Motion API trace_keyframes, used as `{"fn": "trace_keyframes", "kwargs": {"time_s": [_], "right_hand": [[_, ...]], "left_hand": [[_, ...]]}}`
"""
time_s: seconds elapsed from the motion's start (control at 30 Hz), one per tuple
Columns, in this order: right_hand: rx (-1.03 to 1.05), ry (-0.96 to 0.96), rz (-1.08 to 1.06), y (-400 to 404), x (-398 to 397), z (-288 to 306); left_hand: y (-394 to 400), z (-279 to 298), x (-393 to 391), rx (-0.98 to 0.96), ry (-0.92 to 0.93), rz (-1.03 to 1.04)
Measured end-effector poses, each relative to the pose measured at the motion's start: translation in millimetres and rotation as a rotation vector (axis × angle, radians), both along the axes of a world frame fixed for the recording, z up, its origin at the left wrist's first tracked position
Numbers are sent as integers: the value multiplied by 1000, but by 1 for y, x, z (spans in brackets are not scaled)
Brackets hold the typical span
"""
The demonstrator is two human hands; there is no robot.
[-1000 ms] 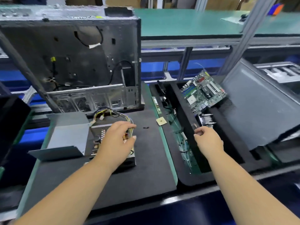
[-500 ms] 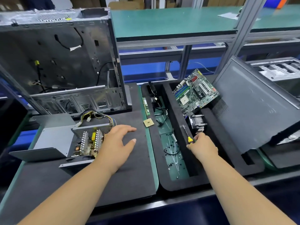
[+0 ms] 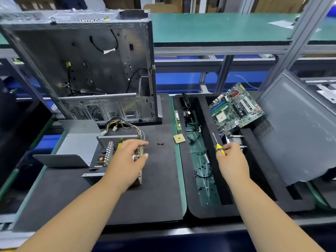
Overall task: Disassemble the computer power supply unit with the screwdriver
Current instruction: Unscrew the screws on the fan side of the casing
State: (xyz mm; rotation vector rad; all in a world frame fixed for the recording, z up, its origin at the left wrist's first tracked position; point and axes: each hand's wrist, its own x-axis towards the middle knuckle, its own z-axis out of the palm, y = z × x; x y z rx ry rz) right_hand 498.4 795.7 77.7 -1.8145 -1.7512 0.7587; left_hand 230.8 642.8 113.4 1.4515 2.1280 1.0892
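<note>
The stripped computer case (image 3: 87, 70) stands open at the back left of my bench, and a grey side panel (image 3: 298, 128) leans at the right. A motherboard (image 3: 236, 110) rests tilted on the black foam tray (image 3: 203, 210) between them. On the black mat (image 3: 160, 179) before the case sits the power supply unit (image 3: 112, 151), cover off, its grey cover (image 3: 72, 148) just left of it and its wire bundle (image 3: 123, 124) trailing toward the case. My left hand (image 3: 127, 160) hovers spread and relaxed over the unit. My right hand (image 3: 232, 160) grips the yellow-handled screwdriver (image 3: 218, 144) over the tray, tip pointing away. Two small black screws (image 3: 160, 143) lie on the mat.
</note>
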Motion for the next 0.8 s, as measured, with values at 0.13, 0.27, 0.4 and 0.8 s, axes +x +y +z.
{"fn": "trace_keyframes", "kwargs": {"time_s": [0.13, 0.27, 0.4, 0.8], "right_hand": [[22, 111, 41, -14, -26, 14], [-7, 161, 62, -34, -53, 20], [-149, 256, 100, -60, -89, 20], [-462, 253, 422, -117, -175, 28]], "left_hand": [[-11, 0, -26, 16, -40, 45], [-25, -2, -52, -21, -121, 1], [-44, -5, -81, -131, 47, -160], [-69, -10, -140, -296, 384, -357]]}}
